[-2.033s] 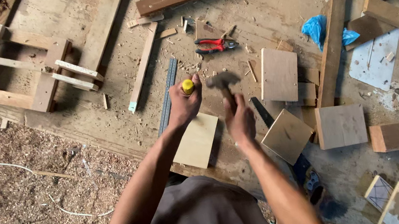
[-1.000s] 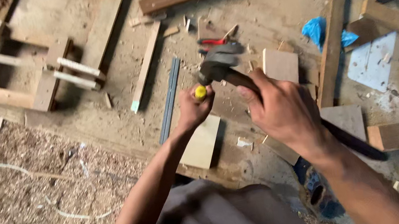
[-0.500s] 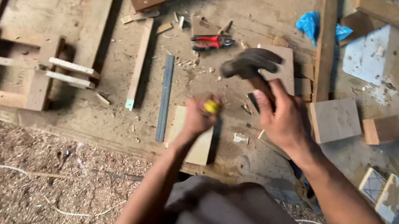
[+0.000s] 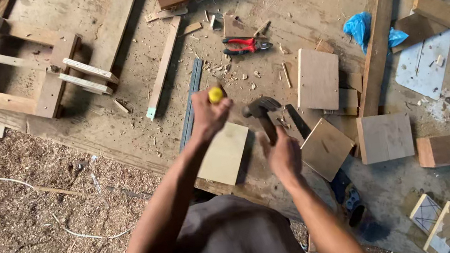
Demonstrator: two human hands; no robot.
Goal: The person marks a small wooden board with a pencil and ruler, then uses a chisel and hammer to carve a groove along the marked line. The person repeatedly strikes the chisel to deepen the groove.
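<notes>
Chisel, yellow-capped, stands gripped in our left hand at frame centre; our right hand grasps the hammer just right of it.

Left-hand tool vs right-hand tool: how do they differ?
The left hand grips a yellow-capped tool, mostly hidden in the fist. The right hand holds a hammer by its handle, dark metal head fully showing. The capped tool stands over the pale wooden board; the hammer is beside it. Both are gripped above the floor.
</notes>
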